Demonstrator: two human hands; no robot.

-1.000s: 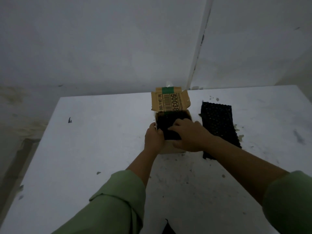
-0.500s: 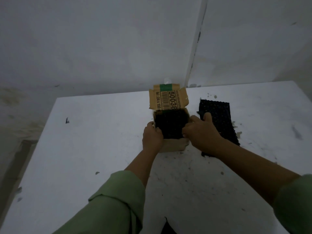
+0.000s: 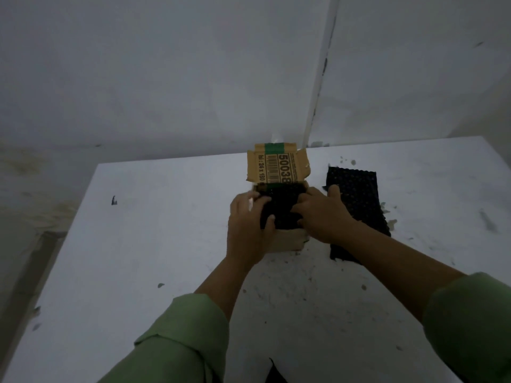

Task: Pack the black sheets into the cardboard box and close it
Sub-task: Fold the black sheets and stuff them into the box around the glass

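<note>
We press our left hand (image 3: 244, 225) and right hand (image 3: 322, 214), fingers spread, flat on the black sheets (image 3: 279, 207) filling the cardboard box (image 3: 287, 240), whose printed lid (image 3: 276, 167) stands open behind. Another black sheet (image 3: 356, 197) lies on the white table (image 3: 138, 244), just right of the box.

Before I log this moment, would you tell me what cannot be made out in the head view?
- How many black sheets are in the cardboard box: the left hand and right hand cover the opening.
- The near end of the loose sheet on the table: the right forearm hides it.
- Small print on the lid: too small.
- Dark object at the bottom edge: cut off.
</note>
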